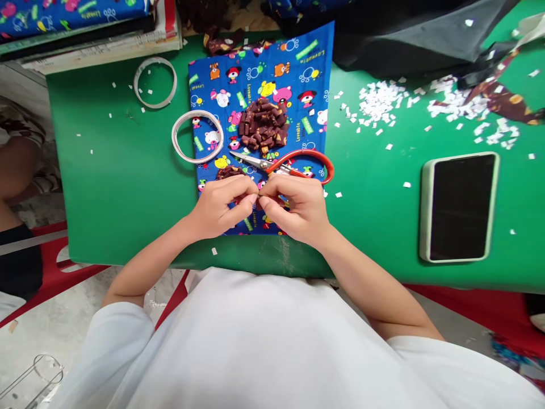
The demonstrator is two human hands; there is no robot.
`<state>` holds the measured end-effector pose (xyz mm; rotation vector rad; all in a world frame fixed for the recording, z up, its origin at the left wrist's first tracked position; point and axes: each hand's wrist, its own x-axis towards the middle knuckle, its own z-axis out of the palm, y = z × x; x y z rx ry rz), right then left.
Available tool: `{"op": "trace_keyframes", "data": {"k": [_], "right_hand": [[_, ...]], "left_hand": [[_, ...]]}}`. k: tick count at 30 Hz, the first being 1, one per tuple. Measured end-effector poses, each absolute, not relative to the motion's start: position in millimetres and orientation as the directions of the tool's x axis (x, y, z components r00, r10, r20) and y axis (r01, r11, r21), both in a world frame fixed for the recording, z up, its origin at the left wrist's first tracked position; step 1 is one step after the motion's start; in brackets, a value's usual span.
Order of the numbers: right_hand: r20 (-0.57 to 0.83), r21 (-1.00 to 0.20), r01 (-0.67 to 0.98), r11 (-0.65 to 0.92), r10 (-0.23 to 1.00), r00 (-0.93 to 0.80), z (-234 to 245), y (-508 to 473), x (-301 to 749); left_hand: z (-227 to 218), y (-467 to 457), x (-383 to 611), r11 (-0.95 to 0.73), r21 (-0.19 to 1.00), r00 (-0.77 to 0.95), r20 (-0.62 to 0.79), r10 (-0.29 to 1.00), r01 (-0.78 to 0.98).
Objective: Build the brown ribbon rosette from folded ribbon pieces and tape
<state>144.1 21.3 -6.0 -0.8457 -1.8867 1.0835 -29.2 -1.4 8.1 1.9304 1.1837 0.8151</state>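
Observation:
My left hand [225,204] and my right hand [300,207] meet over the lower part of a blue cartoon-printed cloth [259,57]. Thumbs and forefingers are pinched together at one spot, where a small dark piece [259,195] barely shows between the tips; most of it is hidden. Just beyond the knuckles lie scissors with orange-red handles [330,167], blades slightly apart and pointing left. A heap of short brown pieces with yellow marks [264,125] rests farther up the cloth. Behind my left hand is a smaller brown pile [230,172], partly covered.
Two tape rolls, one on the cloth's left edge [174,136] and one beyond it [135,85], lie on the green table [119,187]. White paper bits [378,102] and a phone [462,207] are to the right. Stacked books [114,48] and black material [409,34] line the back.

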Motion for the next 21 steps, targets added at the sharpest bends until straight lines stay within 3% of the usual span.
{"op": "trace_keyframes", "data": {"k": [6,13,21], "right_hand": [[0.198,-0.962,0.075,0.263,0.858,-0.474,-4.0,21.8,145.3],[0.175,-0.97,0.082,0.229,0.891,-0.419,-7.0,23.4,148.0],[0.244,-0.933,0.152,0.326,0.884,-0.398,-9.0,21.8,146.1]], "left_hand": [[7.1,0.6,-28.6,-0.166,0.934,0.33,0.056,0.942,0.316],[3.6,3.2,-30.4,0.132,0.989,0.316,-0.107,0.943,-0.06],[5.9,7.4,-34.7,0.265,0.963,0.29,-0.238,0.927,-0.057]]}}
